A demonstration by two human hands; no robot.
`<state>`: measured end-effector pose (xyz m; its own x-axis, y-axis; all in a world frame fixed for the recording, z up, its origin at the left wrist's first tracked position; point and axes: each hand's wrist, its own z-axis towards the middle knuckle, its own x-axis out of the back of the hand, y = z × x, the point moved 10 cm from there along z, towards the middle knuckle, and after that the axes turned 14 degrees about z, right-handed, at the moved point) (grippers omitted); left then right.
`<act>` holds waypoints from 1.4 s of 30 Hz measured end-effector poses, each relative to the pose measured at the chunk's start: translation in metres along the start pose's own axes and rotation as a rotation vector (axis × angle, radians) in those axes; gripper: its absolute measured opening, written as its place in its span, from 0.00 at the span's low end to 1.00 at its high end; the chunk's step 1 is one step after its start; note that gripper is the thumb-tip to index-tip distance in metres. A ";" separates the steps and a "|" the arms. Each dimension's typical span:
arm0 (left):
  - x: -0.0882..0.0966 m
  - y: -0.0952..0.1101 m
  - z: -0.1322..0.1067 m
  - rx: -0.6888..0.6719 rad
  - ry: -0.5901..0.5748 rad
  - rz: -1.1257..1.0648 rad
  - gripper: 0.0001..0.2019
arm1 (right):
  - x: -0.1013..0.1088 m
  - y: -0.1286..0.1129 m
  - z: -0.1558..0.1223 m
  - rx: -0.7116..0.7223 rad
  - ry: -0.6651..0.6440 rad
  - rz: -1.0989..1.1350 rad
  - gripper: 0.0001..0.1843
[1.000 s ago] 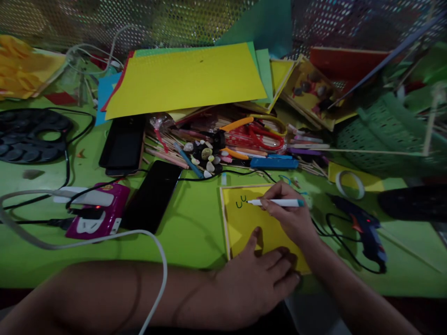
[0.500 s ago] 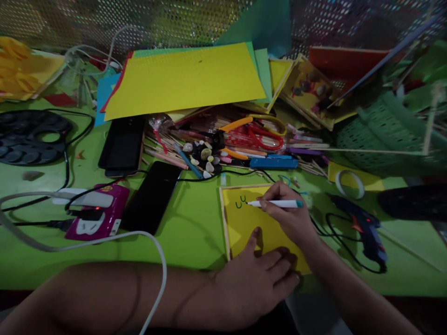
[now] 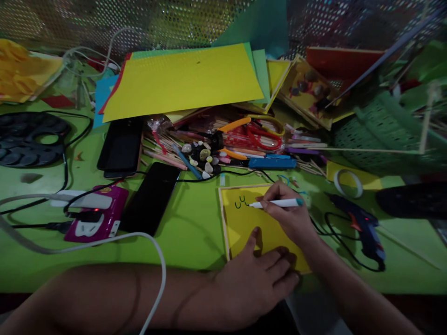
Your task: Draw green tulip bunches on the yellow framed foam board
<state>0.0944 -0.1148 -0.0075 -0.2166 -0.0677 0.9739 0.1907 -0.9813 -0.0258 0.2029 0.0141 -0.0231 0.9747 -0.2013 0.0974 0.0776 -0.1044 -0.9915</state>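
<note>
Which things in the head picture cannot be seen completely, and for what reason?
In the head view:
Yellow board: lower part hidden by the left hand, right side partly by the right hand.
White marker: partly covered by the right hand.
Green sheet: mostly under the top yellow sheet.
Green basket: cut off by the right edge.
Black object: right edge cuts it; too dark to identify.

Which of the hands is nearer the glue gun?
Right. The right hand, gripping the marker, is just left of the glue gun. The left hand rests on the yellow board, farther left and closer to the person.
</note>
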 end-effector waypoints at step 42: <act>-0.002 0.002 0.000 0.004 0.010 -0.035 0.22 | 0.003 0.002 0.000 0.012 0.012 -0.008 0.10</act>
<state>0.0949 -0.1168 -0.0097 -0.2324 -0.0351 0.9720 0.1867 -0.9824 0.0092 0.2061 0.0131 -0.0243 0.9716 -0.2118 0.1059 0.0875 -0.0946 -0.9917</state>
